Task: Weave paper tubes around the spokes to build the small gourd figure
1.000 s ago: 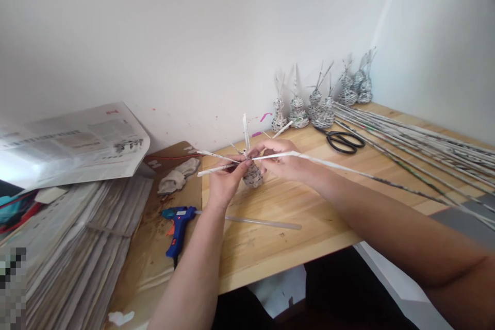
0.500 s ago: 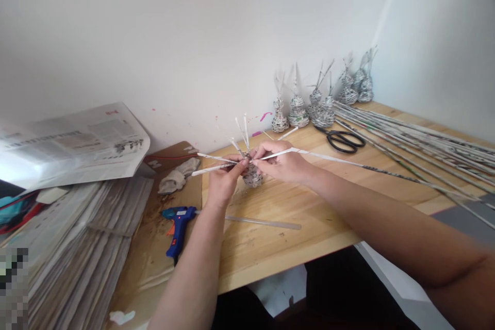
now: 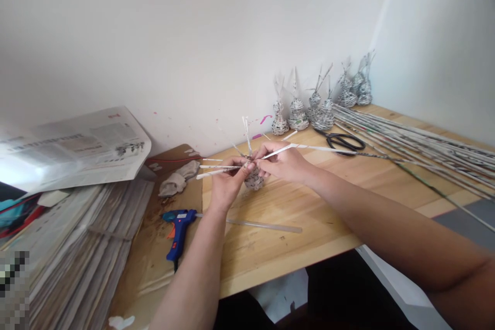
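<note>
Between my hands, above the wooden table, is a small woven newspaper piece (image 3: 254,181) with several paper sticks fanning out of its top. My left hand (image 3: 232,175) is closed around its left side, thumb on the upper edge. My right hand (image 3: 280,161) pinches a long rolled-paper strip (image 3: 319,148) against the top right of the weave. That strip bends at the hand and trails right across the table. The fingertips of both hands nearly meet, and they hide part of the woven rim.
A blue glue gun (image 3: 178,232) lies on cardboard at left, a clear glue stick in its back end. Beside it stand stacked newspapers (image 3: 88,242) and a crumpled glove (image 3: 178,180). Black scissors (image 3: 344,142), paper sticks (image 3: 417,139) and several woven figures (image 3: 297,113) sit at back right.
The sticks on the left have shifted and spread, with three now pointing left. The long strip has swung slightly at the right hand. Both hands keep their hold on the woven piece.
</note>
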Motion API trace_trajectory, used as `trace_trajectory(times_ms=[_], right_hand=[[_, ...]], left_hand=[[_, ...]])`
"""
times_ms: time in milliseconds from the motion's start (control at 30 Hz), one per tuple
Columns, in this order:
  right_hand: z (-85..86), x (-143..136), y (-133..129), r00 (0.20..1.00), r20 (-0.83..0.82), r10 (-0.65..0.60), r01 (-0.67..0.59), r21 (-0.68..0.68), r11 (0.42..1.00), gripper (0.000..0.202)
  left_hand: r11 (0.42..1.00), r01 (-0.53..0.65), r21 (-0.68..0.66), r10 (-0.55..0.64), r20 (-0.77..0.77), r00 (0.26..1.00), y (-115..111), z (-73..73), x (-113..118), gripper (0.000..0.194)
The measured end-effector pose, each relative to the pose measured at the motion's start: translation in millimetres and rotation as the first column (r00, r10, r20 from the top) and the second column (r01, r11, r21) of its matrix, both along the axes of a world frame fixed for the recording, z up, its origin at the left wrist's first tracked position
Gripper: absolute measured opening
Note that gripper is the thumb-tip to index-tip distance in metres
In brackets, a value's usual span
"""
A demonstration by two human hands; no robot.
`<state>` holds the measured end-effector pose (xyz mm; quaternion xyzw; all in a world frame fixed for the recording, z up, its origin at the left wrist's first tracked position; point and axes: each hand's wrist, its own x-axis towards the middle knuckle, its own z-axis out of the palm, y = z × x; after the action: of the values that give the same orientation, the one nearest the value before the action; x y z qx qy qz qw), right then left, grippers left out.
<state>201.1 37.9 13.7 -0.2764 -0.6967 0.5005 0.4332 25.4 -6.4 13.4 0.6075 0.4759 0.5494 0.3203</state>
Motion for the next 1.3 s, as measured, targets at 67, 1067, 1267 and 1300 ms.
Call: trace_trajectory(times_ms=[67, 1067, 1267, 1300], right_hand=[[0.8, 1, 0, 1.0, 0.012, 0.007, -0.007, 0.005, 1.0, 0.016], [18.9, 20, -4, 0.92, -0.069, -0.387, 0.374, 0.458, 0.807, 0.043], [-4.9, -1, -1, 0.944, 0.23, -0.237, 0.118, 0.435, 0.893, 0.02], [-7.4, -3, 0, 0.962, 0.168, -0.214, 0.145, 0.35, 0.925, 0.024]], left_hand=[[1.0, -0.028, 0.001, 0.028, 0.04, 0.999, 1, -2.5, 1, 0.027], [0.989, -0.134, 0.058, 0.128, 0.101, 0.987, 7, -1.9, -4, 0.021], [0.991, -0.131, 0.035, 0.124, 0.147, 0.981, 8, 0.6, -7, 0.027], [0.993, -0.119, 0.025, 0.114, 0.154, 0.981, 8, 0.4, -7, 0.028]])
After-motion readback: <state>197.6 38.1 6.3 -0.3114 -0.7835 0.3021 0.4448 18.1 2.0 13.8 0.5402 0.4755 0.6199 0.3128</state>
